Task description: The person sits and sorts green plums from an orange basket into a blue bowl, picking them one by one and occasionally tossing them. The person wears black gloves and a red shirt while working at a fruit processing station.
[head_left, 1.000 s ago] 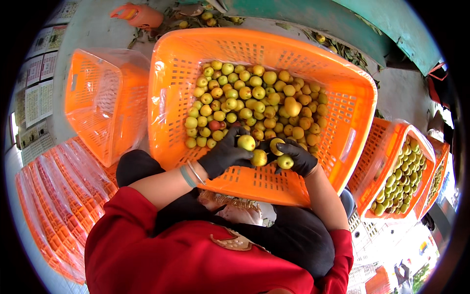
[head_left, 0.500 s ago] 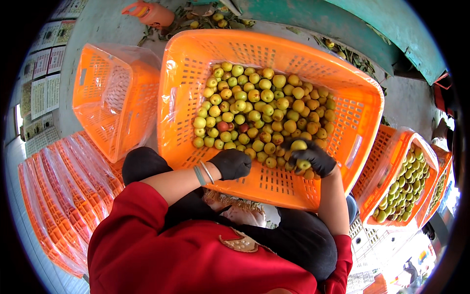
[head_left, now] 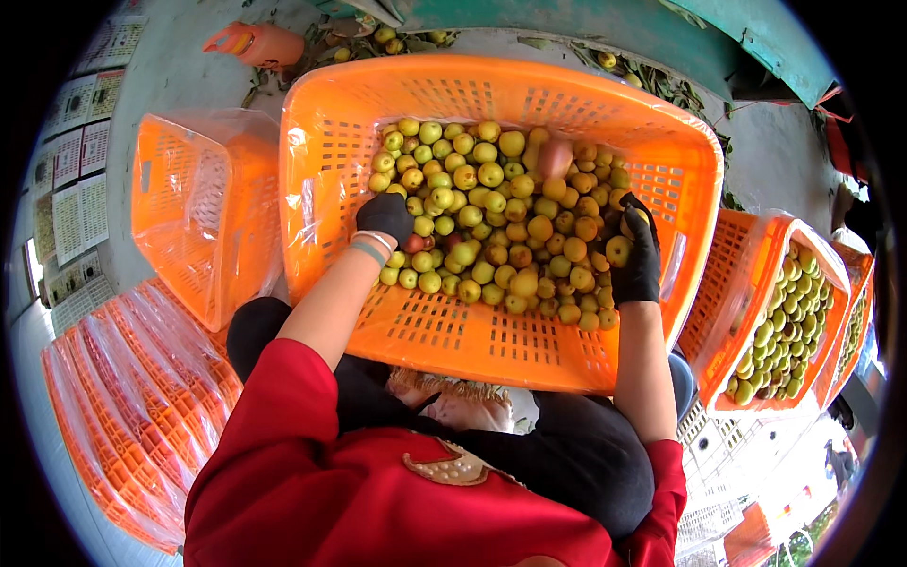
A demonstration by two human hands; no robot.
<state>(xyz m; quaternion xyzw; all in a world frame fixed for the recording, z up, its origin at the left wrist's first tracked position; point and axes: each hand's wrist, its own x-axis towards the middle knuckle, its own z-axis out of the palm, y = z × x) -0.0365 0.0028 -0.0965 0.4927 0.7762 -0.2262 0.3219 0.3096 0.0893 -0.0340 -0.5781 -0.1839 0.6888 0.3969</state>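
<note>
A large orange plastic crate (head_left: 312, 189) lined with clear film stands in front of me, with a pile of round yellow-green fruit (head_left: 491, 174) in it. My black-gloved right hand (head_left: 637, 269) is at the pile's right side, its fingers curled round yellow-green fruit (head_left: 619, 250). At the left edge of the pile is my left hand (head_left: 385, 217), also black-gloved, fingers curled down; whatever it grips is hidden. One reddish fruit (head_left: 556, 159) shows as a motion blur over the far part of the pile. Another reddish fruit (head_left: 416, 243) lies beside my left hand.
On the left are a film-lined orange crate (head_left: 179, 184) and a stack of nested orange crates (head_left: 123, 387) under film. A crate of green fruit (head_left: 779, 326) stands at the right. Beyond the big crate are an orange gas cylinder (head_left: 255, 44) and fallen leaves (head_left: 666, 85).
My left hand has moved away from me and left, from the crate's near side to the pile. My right hand has shifted up along the right side. A blurred reddish fruit now appears.
</note>
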